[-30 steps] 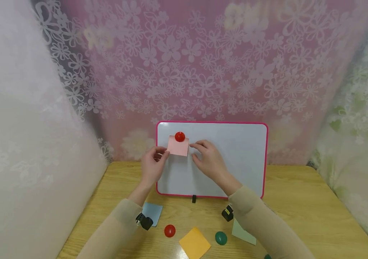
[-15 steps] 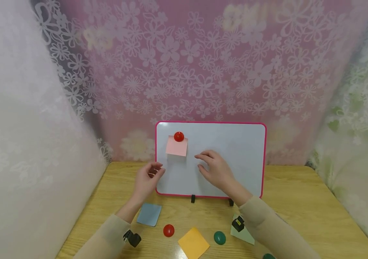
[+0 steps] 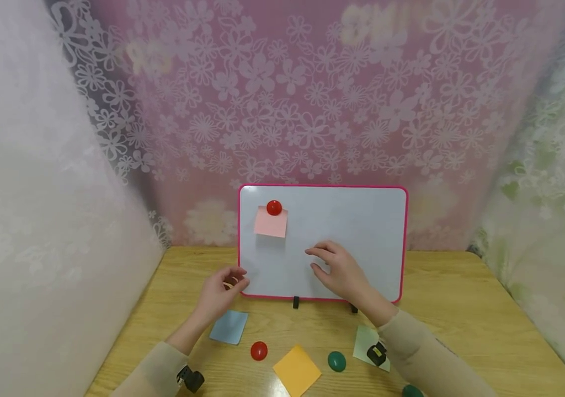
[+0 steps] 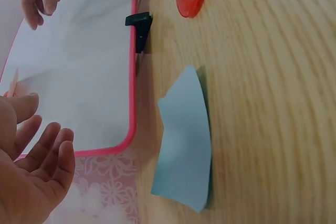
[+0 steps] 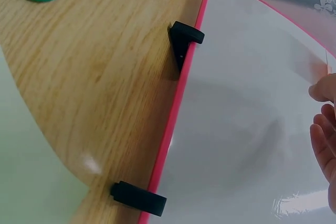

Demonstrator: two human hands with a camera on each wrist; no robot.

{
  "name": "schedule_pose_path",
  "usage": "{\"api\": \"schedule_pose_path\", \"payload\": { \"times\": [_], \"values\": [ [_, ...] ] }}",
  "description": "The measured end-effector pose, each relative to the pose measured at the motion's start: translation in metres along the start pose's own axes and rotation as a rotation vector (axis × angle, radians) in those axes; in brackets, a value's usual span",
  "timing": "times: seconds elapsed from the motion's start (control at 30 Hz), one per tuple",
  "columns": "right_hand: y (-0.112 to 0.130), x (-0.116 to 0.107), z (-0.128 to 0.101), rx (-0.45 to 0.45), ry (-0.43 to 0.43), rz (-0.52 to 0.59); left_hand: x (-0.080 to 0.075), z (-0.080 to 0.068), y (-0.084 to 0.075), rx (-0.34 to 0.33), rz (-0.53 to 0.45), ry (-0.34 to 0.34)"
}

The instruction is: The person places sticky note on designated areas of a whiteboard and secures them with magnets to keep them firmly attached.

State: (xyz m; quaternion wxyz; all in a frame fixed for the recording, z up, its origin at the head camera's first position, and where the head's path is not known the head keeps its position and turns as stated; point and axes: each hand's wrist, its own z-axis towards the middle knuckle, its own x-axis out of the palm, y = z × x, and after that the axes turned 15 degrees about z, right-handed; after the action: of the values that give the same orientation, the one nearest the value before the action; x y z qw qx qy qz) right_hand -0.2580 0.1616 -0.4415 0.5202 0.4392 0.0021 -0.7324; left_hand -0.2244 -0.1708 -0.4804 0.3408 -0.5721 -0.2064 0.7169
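A pink sticky note (image 3: 270, 225) hangs at the upper left of a pink-framed whiteboard (image 3: 352, 220), with a round red magnet (image 3: 274, 208) over its top edge. Near the board's lower left corner is my left hand (image 3: 219, 292), fingers loosely bent and holding nothing. My right hand (image 3: 344, 273) hovers before the middle of the board, thumb and fingers apart, nothing between them. Below the left hand a blue sticky note (image 3: 229, 327) lies on the table; in the left wrist view this blue note (image 4: 184, 145) looks curled.
On the wooden table (image 3: 456, 309) lie a red magnet (image 3: 259, 351), an orange sticky note (image 3: 297, 370), a green magnet (image 3: 336, 361) and a light green note (image 3: 364, 343), partly behind the wrist camera. Another green magnet (image 3: 412, 391) shows at the bottom edge. Black clips (image 3: 296, 302) support the board.
Both hands have come away from the pink note and moved down. The left went toward the table, the right down and to the right. The note and its magnet stay on the board.
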Motion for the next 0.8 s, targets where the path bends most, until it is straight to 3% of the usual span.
{"api": "schedule_pose_path", "payload": {
  "times": [0.27,0.5,0.8],
  "values": [
    [-0.001,0.001,-0.011,0.019,0.023,0.019,0.0,-0.009,0.009,0.009,0.058,0.076],
    [-0.003,0.0,-0.024,0.024,0.051,0.04,-0.001,-0.017,0.02,0.045,0.077,0.154],
    [-0.006,-0.001,-0.041,0.022,0.117,0.065,-0.003,-0.026,0.024,0.108,0.154,0.234]
  ]
}}
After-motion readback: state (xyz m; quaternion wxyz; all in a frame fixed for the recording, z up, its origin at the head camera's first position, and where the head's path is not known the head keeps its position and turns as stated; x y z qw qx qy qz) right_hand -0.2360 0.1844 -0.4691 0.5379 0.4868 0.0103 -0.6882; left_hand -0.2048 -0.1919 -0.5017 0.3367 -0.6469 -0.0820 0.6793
